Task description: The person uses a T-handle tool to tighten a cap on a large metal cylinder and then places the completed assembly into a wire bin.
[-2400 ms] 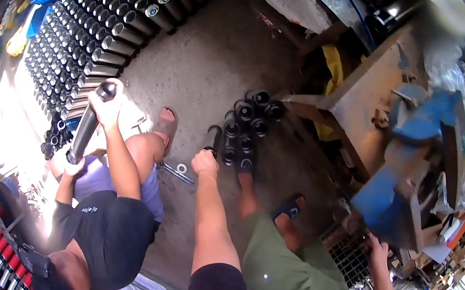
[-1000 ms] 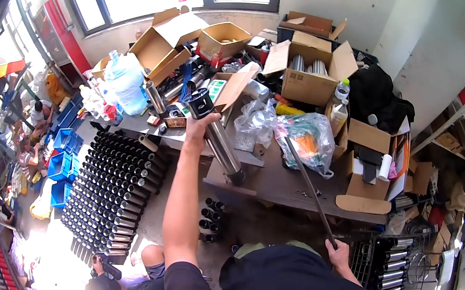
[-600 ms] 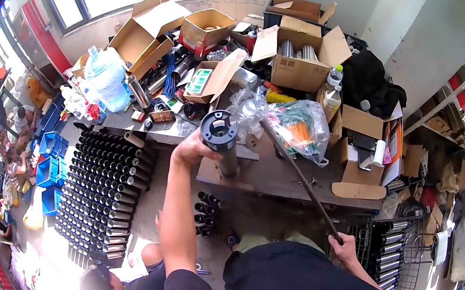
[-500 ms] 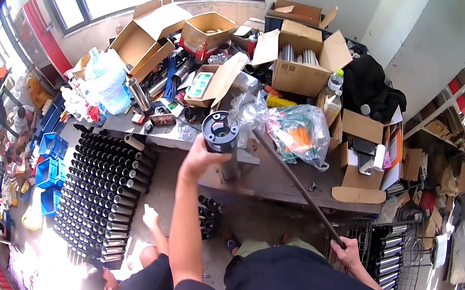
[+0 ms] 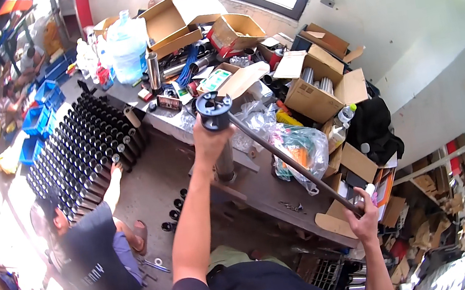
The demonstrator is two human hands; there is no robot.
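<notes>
My left hand (image 5: 210, 144) is wrapped round a black cylindrical part (image 5: 214, 115) with an open, notched top. It sits upright over a grey metal tube (image 5: 225, 166) at the bench edge. Out to the right, my right hand (image 5: 365, 218) grips the lower end of a long dark metal bar (image 5: 291, 163). The bar slants up and left, its far end against or just beside the black part; I cannot tell whether they are joined.
Cardboard boxes (image 5: 313, 91), plastic bags (image 5: 301, 149) and a large water bottle (image 5: 127, 49) crowd the workbench (image 5: 253, 194). At left a co-worker (image 5: 88, 258) crouches, one hand at rows of black tubes (image 5: 83, 151). Blue crates (image 5: 36, 120) stand beyond.
My right hand has swung the bar's near end up and away from me, toward the bench. My left hand still holds the black part. The co-worker's hand has reached to the tubes. The view has turned.
</notes>
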